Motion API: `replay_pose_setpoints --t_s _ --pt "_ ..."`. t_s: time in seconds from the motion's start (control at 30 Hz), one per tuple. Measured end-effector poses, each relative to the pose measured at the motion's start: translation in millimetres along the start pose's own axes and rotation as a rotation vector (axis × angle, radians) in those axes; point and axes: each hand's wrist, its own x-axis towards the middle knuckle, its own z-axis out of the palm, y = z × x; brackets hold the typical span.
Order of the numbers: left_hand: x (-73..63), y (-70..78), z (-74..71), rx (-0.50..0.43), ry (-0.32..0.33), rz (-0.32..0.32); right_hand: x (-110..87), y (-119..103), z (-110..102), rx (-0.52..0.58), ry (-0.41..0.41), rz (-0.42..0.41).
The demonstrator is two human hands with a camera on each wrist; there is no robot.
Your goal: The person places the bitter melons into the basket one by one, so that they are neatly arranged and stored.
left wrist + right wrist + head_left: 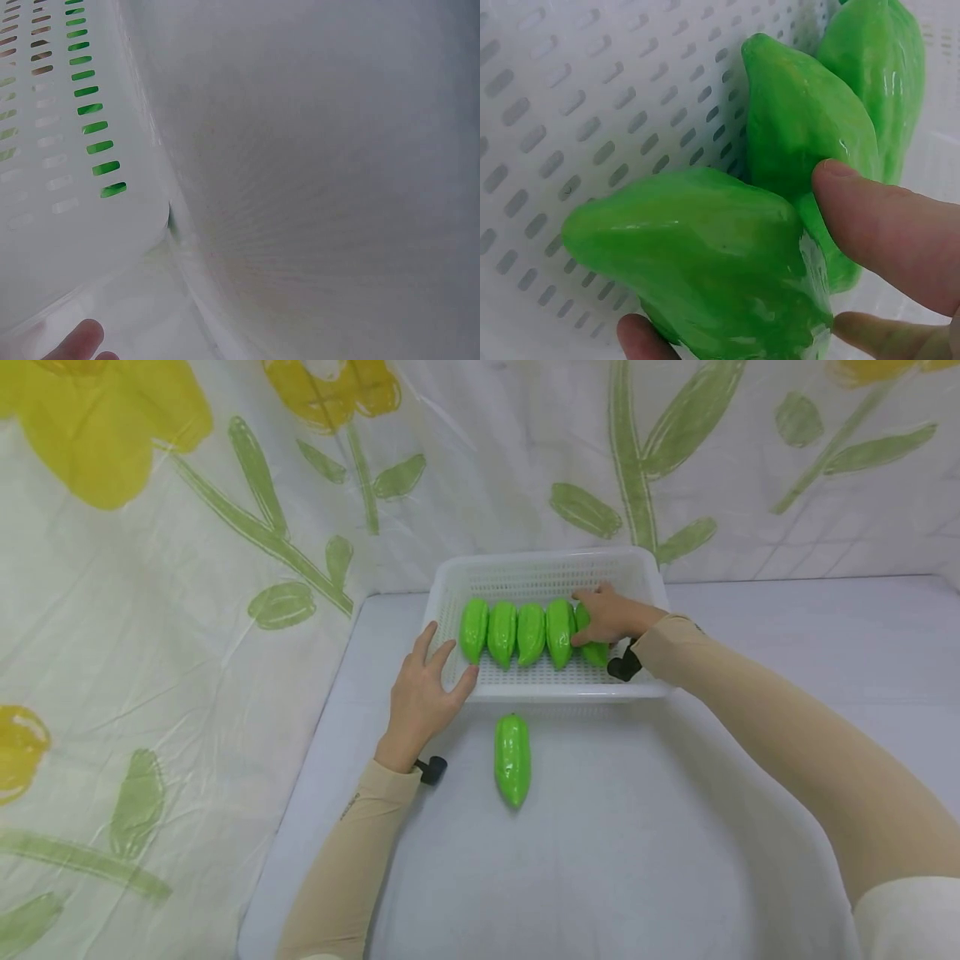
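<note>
A white perforated plastic basket [547, 693] holds a row of several glossy green, ridged fruit-like pieces [517, 633] with pointed ends. Over the rightmost green piece [596, 654], my right hand [609, 614] has its fingers curled round the sides and partly hides it. The right wrist view shows that piece [705, 262] lying askew among the fingers, with the thumb [885, 225] by the neighbouring piece [806, 120]. My left hand [426, 693] is spread at the basket's front left corner, holding nothing. One more green piece [513, 762] lies on the table in front of the basket.
The white-covered table [600, 827] runs under everything. Behind it and along the left hangs a pale curtain [495, 460] printed with yellow flowers and green leaves, close to the basket's back rim.
</note>
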Motion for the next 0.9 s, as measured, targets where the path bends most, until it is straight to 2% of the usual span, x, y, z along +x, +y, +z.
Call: replay_pose_setpoints --t_s 0.7,0.9 --pt "-0.1 -0.2 -0.8 -0.006 -0.003 -0.001 -1.4 -0.3 1.8 0.022 -0.023 0.018" --pt "0.4 -0.8 0.6 -0.001 -0.006 -0.005 -2.2 0.3 -0.6 -0.008 -0.005 0.010"
